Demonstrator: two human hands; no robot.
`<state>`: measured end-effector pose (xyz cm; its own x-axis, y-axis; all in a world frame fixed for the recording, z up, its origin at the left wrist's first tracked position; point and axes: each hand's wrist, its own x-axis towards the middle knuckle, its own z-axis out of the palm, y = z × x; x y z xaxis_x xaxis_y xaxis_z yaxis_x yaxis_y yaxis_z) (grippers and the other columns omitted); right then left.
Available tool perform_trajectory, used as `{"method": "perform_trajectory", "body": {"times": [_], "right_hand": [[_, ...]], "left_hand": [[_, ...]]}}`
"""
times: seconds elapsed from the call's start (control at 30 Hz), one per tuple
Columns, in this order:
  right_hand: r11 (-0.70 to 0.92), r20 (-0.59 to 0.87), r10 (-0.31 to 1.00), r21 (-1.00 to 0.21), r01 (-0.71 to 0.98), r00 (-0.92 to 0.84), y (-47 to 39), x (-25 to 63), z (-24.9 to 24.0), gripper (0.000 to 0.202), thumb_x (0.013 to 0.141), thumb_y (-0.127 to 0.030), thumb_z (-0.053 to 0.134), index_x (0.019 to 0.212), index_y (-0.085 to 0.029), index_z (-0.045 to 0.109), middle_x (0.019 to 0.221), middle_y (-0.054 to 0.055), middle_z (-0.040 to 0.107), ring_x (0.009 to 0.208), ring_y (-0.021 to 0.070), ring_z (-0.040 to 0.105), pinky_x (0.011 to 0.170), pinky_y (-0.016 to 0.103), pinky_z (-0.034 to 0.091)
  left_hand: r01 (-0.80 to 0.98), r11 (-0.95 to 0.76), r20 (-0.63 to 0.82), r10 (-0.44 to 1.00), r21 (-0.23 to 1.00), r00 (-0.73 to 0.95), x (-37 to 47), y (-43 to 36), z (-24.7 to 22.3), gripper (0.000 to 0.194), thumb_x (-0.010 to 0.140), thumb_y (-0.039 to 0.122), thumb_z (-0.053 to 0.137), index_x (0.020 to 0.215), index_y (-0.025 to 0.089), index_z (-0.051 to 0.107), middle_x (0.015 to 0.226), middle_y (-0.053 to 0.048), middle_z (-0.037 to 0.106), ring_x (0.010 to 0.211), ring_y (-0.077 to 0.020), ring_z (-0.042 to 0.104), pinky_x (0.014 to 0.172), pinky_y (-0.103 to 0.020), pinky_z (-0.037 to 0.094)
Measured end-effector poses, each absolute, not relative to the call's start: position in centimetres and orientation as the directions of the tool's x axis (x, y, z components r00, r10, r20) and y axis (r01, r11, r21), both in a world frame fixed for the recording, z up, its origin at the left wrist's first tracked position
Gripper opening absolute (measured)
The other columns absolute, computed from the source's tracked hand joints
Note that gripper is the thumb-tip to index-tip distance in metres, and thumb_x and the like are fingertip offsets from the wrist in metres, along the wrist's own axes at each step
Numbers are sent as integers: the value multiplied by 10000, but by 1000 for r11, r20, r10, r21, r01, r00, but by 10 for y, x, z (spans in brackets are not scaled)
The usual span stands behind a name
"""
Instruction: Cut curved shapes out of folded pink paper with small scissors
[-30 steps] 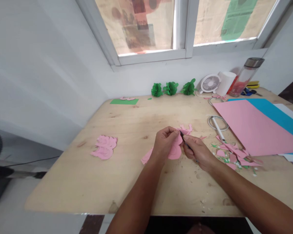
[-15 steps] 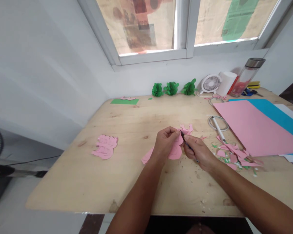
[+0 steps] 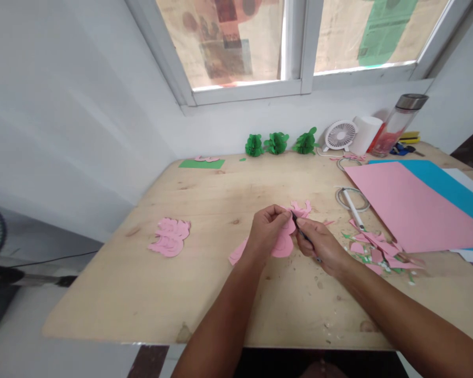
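My left hand [image 3: 268, 227] pinches a scalloped pink paper cutout [image 3: 284, 245] above the middle of the table. Closed around a slim dark tool that looks like a craft knife [image 3: 306, 239] is my right hand [image 3: 319, 241]. Its dark tip touches the paper's edge beside my left fingertips. Part of the cutout is hidden behind my left hand, and a pink strip [image 3: 237, 253] shows to the left of that wrist. Just beyond my hands lie curly pink trimmings [image 3: 302, 208]. A stack of pink cutouts [image 3: 169, 237] rests farther left.
Pink and green scraps [image 3: 378, 251] lie right of my hands, near a white pen [image 3: 352, 207] and large pink sheet [image 3: 413, 205]. Green paper figures [image 3: 276, 143], a small fan [image 3: 340, 135] and a glass bottle [image 3: 400, 126] stand along the wall. A green sheet [image 3: 201, 164] lies back left.
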<state>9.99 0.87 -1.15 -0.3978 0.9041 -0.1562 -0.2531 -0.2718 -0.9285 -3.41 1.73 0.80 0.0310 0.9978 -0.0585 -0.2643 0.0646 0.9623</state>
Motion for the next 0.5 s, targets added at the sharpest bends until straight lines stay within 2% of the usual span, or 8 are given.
{"method": "perform_trajectory", "body": {"times": [0.5], "right_hand": [[-250, -157, 912, -945, -210, -380, 9, 99, -10, 364, 809, -473, 496, 592, -188, 433, 400, -88, 275, 359, 55, 171, 360, 205, 117]], "left_hand": [[-252, 82, -75, 997, 964, 35, -33, 16, 10, 185, 648, 309, 636, 637, 145, 551, 557, -4, 539, 521, -115, 507, 515, -247, 406]]}}
